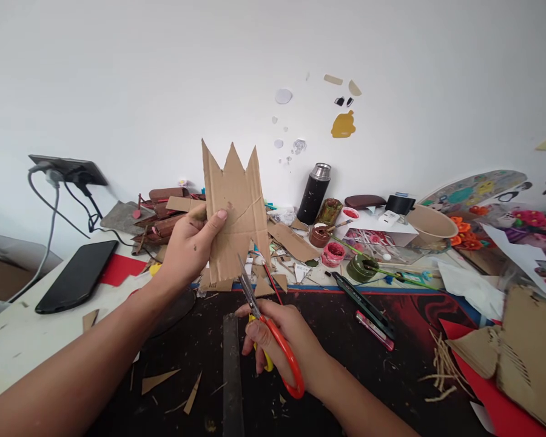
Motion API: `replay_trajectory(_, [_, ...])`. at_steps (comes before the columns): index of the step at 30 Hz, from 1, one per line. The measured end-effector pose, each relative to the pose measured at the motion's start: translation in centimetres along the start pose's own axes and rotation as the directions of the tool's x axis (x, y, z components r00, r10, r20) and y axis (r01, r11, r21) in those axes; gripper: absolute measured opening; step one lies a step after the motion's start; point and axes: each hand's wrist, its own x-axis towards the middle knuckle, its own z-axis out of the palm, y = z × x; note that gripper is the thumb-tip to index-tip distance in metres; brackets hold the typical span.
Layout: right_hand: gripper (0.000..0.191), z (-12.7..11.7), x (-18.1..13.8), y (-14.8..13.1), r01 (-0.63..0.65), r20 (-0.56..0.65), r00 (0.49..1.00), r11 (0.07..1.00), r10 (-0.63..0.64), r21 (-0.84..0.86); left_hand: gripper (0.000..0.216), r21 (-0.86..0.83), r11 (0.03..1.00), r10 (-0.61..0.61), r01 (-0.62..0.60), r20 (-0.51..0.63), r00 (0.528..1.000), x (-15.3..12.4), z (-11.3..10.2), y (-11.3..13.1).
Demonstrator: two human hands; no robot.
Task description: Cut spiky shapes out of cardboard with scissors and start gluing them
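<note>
My left hand (193, 240) grips a piece of brown cardboard (236, 206) by its left side, thumb across the front. Its top edge is cut into three pointed spikes, and a notch shows in the lower edge. In my right hand (286, 340) is a pair of scissors (279, 346) with orange and yellow handles. The blades point up and lie at the cardboard's lower edge, near the notch; whether they touch it I cannot tell. Below them a metal ruler (231, 376) lies on the dark mat (309, 376).
Cardboard offcuts (159, 381) litter the mat. Behind it stand a black thermos (314, 194) and open paint jars (333, 254). A green box cutter (363, 303) lies to the right, near folded cardboard (534, 352). On the left rests a black phone (77, 276).
</note>
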Motion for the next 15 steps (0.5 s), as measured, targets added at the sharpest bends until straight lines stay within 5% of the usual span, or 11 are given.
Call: replay_trajectory(15, [0.063, 0.05, -0.1, -0.09, 0.004, 0.0, 1.0, 1.0, -0.004, -0.002, 0.054, 0.01, 1.0, -0.022, 0.022, -0.004, 1.0, -0.05, 0.06, 0.01])
